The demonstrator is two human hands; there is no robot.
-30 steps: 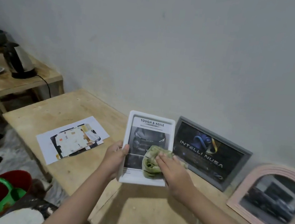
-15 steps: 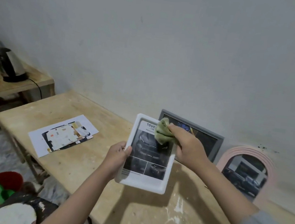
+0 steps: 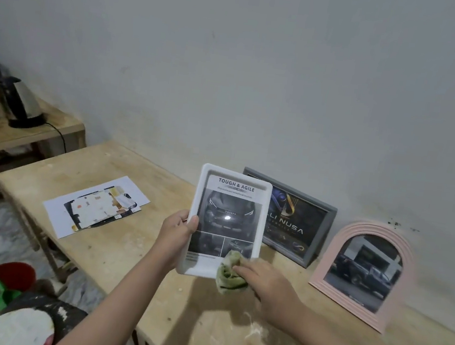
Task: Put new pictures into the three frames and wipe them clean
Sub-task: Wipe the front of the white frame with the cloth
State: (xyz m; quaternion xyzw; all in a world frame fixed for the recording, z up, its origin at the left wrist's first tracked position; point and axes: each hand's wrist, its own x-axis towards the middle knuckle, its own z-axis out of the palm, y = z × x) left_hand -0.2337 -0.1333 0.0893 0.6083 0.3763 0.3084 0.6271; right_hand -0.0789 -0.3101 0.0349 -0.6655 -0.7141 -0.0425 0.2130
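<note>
Frames: three; white frame (image 3: 229, 221) gripped by left hand (image 3: 175, 234); right hand (image 3: 266, 286) clutches one cloth (image 3: 229, 275).

Holding a frame (image 3: 227, 221) upright above the table (image 3: 130, 252) in the left hand (image 3: 176, 233). Pressing a cloth (image 3: 229, 273) on its lower right corner with the right hand (image 3: 269, 288). Leaning behind against the wall (image 3: 261, 76): second frame (image 3: 297, 224), with arched frame (image 3: 363, 272) to its right. Lying on the table at left: papers (image 3: 96, 206).

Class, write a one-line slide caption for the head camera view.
Left hand grips the white frame while the right hand rubs a green cloth over its lower corner.
</note>
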